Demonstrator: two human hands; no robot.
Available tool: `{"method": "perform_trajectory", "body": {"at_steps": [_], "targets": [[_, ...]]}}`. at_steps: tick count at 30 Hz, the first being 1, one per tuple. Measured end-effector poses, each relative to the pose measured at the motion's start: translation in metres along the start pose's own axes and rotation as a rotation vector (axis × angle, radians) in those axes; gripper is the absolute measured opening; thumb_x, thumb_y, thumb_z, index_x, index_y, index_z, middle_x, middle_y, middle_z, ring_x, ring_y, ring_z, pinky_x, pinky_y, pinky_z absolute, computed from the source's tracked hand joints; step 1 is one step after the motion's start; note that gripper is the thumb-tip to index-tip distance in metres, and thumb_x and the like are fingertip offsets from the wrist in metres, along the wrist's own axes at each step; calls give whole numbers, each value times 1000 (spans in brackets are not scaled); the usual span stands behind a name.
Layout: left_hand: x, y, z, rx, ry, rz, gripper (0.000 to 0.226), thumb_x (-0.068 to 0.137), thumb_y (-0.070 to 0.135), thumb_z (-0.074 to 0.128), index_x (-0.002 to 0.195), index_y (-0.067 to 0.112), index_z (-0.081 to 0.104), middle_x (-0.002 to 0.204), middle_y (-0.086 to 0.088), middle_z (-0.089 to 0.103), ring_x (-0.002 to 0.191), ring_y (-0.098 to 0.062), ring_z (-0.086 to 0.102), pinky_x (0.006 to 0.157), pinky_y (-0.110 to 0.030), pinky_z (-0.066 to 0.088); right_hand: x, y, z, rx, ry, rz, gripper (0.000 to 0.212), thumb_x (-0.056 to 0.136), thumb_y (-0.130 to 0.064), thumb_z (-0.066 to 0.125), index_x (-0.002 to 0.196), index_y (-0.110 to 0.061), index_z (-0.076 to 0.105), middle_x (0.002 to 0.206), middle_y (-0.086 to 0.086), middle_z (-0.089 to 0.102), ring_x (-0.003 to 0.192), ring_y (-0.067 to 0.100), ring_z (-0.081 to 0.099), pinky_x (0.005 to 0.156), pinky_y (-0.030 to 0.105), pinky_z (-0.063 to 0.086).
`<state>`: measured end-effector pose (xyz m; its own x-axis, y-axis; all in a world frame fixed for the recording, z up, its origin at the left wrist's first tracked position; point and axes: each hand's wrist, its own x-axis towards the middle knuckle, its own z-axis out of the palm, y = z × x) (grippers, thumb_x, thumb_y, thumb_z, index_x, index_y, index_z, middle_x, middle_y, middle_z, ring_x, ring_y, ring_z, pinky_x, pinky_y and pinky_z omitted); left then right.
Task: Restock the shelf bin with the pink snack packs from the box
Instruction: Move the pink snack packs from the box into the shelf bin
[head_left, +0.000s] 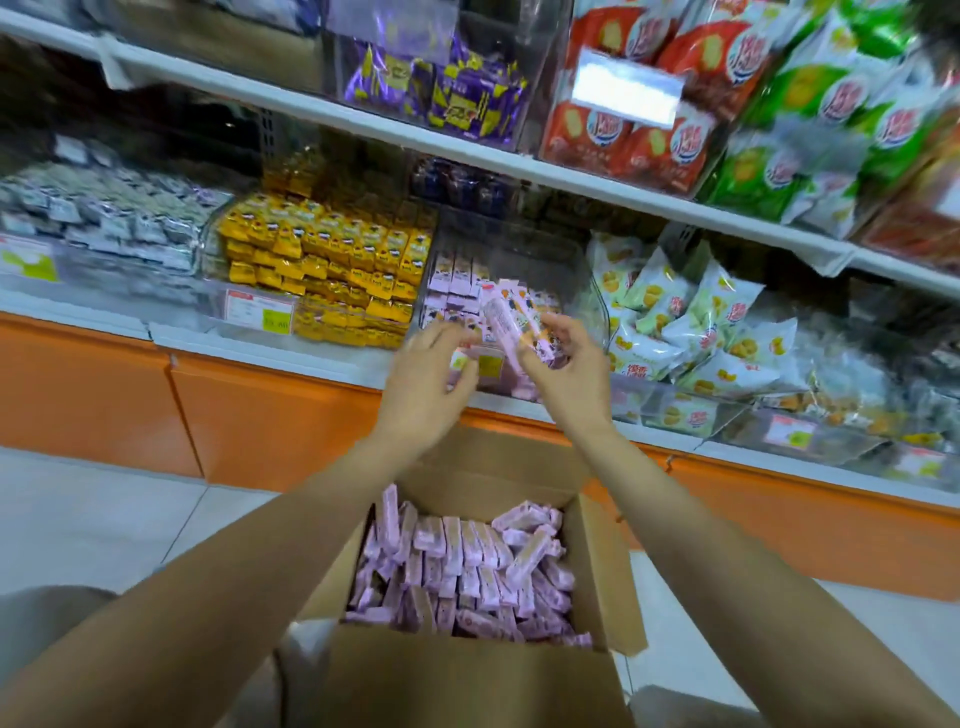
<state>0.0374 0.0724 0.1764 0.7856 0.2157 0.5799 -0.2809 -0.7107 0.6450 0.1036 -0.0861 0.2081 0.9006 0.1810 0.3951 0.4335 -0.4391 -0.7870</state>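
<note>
A bundle of slim pink snack packs (506, 319) is grasped in the right grip (566, 364) at the centre of the frame. It is held just in front of the clear plastic shelf bin (584, 283), in which more of the same packs are stacked in rows. The left grip (431, 374) is raised just beside the bundle with its fingers curled toward it. Whether anything is pinched there cannot be told through the blur. At lower centre, the open brown cardboard box (597, 561) is seen filled with further pink packs. Yellow packets (322, 260) are stacked in the neighbouring bin at left, and pale green-and-white bags (675, 312) are piled at right.
</note>
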Motion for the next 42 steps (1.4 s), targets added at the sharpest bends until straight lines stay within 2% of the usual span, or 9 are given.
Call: {"method": "perform_trajectory", "body": {"at_steps": [5,8,15,21,26,31,33,38,42], "targets": [[42,-48,7,538,-142,246,51,94,33,48,140,12,46,153,-14,35,146,-32,21,119,-50,6,76,10,11,-207,23,103,42,84,-30,68,120,-13,55,109,2,62,94,18,58,76,27,44],[47,-73,23,751,-231,281,63,96,42,25,148,9,35,156,-15,26,147,-32,19,118,-51,7,114,29,31,-324,25,184,42,84,-32,67,117,-8,55,101,7,63,86,21,58,67,23,37],[46,-98,45,636,-51,377,57,95,31,37,148,11,36,156,-20,24,147,-34,16,120,-49,11,180,68,81,-437,43,270,63,84,-37,69,126,2,42,126,24,54,115,38,53,89,38,43],[48,-102,49,634,-31,393,59,93,31,40,148,12,36,156,-18,26,146,-32,19,120,-48,14,193,84,100,-448,-61,199,63,83,-56,63,119,-4,60,121,16,63,112,32,58,93,37,46],[47,-96,44,659,-78,365,58,94,31,39,149,12,34,157,-17,24,147,-32,18,119,-50,15,177,72,77,-425,-178,145,69,85,-58,57,133,-10,54,136,16,52,128,33,46,108,46,37],[23,-84,35,648,-74,280,62,92,25,41,149,4,30,158,-16,20,148,-30,14,120,-50,8,91,21,63,-64,-50,-94,28,95,-25,56,121,-17,57,105,-8,61,96,1,58,83,20,48],[-8,-85,34,597,-65,236,63,87,24,43,146,3,36,154,-17,28,144,-32,23,119,-50,13,46,12,59,37,-87,-126,17,96,-18,55,113,-16,58,89,-9,61,82,5,60,70,22,49],[-101,-109,46,570,-199,-21,59,81,24,42,135,3,51,138,-17,46,125,-33,41,107,-47,27,-39,52,67,-23,-178,-228,13,93,-10,54,100,-12,65,95,-1,65,94,18,61,84,35,48],[-158,-142,63,597,-495,-149,60,81,30,38,129,0,57,131,-22,54,120,-39,49,99,-45,31,-86,101,85,-31,-363,-84,17,94,-12,54,108,-13,64,100,-4,64,92,9,60,81,26,48]]}}
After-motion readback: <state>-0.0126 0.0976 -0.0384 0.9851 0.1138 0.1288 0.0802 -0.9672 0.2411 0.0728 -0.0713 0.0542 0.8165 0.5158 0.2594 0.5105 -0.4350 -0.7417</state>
